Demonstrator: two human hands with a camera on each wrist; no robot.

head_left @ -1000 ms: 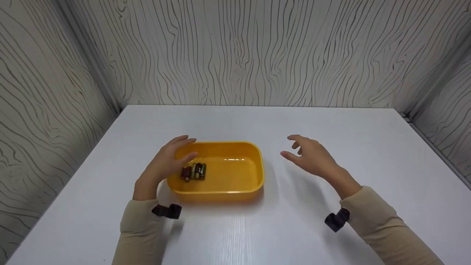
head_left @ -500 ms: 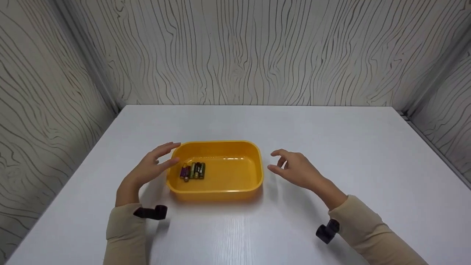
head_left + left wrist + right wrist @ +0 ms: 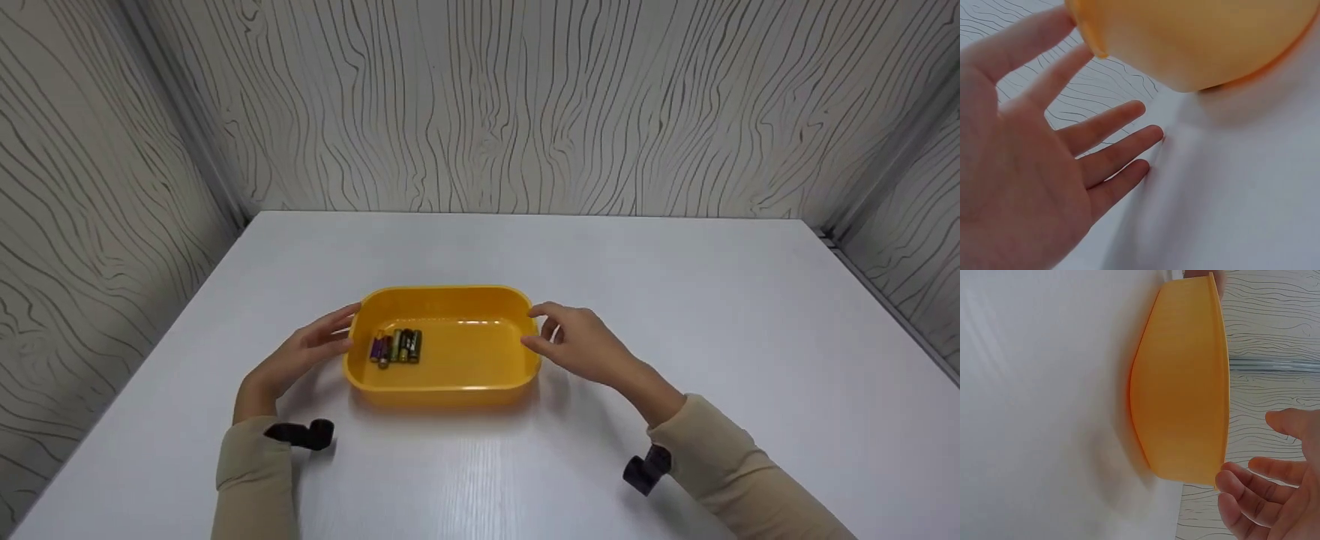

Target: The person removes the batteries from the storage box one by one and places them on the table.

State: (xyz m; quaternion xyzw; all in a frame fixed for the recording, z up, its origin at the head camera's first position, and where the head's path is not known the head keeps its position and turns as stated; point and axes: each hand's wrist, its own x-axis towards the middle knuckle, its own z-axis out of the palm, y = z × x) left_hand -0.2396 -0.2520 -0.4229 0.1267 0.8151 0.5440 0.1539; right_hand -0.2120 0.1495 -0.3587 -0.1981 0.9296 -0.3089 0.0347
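A yellow plastic basin (image 3: 465, 360) stands on the white table, with several small batteries (image 3: 396, 347) lying side by side at its left end. My left hand (image 3: 296, 360) is at the basin's left rim. In the left wrist view its fingers are spread and nearly straight, and the thumb and index fingertips meet the rim. My right hand (image 3: 585, 345) is at the right rim. The right wrist view shows its fingers (image 3: 1261, 500) loosely bent beside the rim, the thumb apart from the basin (image 3: 1185, 388). Neither hand wraps round the rim.
The white table (image 3: 675, 300) runs out on all sides of the basin. Behind it rises a wall panel (image 3: 480, 105) with a wood-grain pattern, and a similar panel (image 3: 82, 187) stands at the left. A dark camera mount (image 3: 649, 469) sits at the right cuff.
My left hand has moved left, from above the basin's left end to outside its rim. My right hand has come left and down to the right rim. The basin and batteries stay put.
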